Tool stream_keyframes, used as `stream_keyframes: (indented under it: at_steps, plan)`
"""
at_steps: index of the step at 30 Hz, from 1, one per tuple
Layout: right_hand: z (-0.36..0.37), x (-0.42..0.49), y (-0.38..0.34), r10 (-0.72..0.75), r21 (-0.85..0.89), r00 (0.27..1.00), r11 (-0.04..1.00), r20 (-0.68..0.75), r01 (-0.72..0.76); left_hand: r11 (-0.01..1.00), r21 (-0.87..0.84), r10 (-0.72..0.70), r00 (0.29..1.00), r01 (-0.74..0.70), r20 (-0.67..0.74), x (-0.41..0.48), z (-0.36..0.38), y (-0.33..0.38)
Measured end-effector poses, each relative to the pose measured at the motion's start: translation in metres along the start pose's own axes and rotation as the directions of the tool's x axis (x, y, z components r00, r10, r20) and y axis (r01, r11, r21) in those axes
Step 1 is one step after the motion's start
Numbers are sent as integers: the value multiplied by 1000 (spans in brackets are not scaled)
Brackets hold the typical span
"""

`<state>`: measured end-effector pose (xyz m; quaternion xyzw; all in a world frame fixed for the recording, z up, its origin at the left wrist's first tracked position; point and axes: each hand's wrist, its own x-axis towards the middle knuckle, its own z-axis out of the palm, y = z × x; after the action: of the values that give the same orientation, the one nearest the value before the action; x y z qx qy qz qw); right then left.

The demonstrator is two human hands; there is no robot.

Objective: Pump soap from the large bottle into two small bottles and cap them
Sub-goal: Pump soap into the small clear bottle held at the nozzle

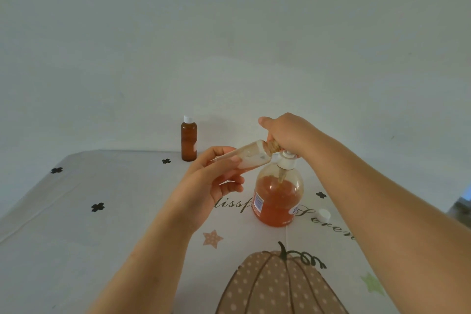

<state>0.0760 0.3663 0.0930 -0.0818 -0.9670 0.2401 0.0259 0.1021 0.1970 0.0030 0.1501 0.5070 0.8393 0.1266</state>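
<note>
One wide-angle camera on the person's head faces forward and down, close above the forearms. The left hand [216, 178] and right hand [285, 132] sit near mid-frame over the pale pumpkin-printed cloth surface [76, 211]; a plain greyish wall [229, 33] fills the upper half.

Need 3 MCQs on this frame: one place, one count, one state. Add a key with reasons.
1. Where is the loose white cap?
A. Screwed on a bottle.
B. On the table, right of the large bottle.
C. Off the table.

2. How many small bottles show?
A. One.
B. Three.
C. Two.

3. The far small bottle is:
A. capped, upright.
B. open.
C. lying down.

Key:
1 B, the cap lies on the cloth beside the large bottle.
2 C, the held small bottle in the left hand, plus the far one.
3 A, it stands with its white cap on.
</note>
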Motion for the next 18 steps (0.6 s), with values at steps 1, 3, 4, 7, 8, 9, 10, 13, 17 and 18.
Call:
stream_keyframes:
  at_steps: [1, 3, 4, 7, 8, 9, 10, 13, 17, 18]
  plan:
    - [2, 1, 2, 0, -2, 1000, 1000, -11, 0, 1000, 7, -2, 1000, 2, -4, 1, 0, 0]
    - [5, 4, 4, 8, 3, 999, 1000, -31, -8, 1000, 11, -3, 1000, 3, -9, 2, -1, -2]
    - [6, 5, 4, 9, 3, 999, 1000, -35, -9, 1000, 7, -2, 1000, 2, -11, 3, -1, -3]
    - [8, 6, 7, -11, -13, 999, 1000, -31, 10, 1000, 23, -7, 1000, 7, -13, 4, -3, -4]
    - [9, 6, 8, -15, -11, 999, 1000, -36, 14, 1000, 29, -9, 1000, 10, -13, 4, -3, -4]
    - [9, 6, 9, -14, -8, 999, 1000, -43, 14, 999, 32, -10, 1000, 11, -13, 5, -3, -4]
    - [9, 7, 9, -14, -4, 999, 1000, -46, 14, 1000, 29, -10, 1000, 11, -15, 5, -3, -4]
    - [10, 8, 9, -6, -4, 999, 1000, -40, 6, 1000, 16, -11, 1000, 11, -18, 4, -4, -5]
    - [9, 5, 9, 4, 5, 999, 1000, -40, -4, 1000, 25, -12, 1000, 12, -12, 4, -4, -4]
    - [9, 4, 8, 10, 6, 999, 1000, -40, -9, 1000, 26, -11, 1000, 11, -14, 4, -3, -4]
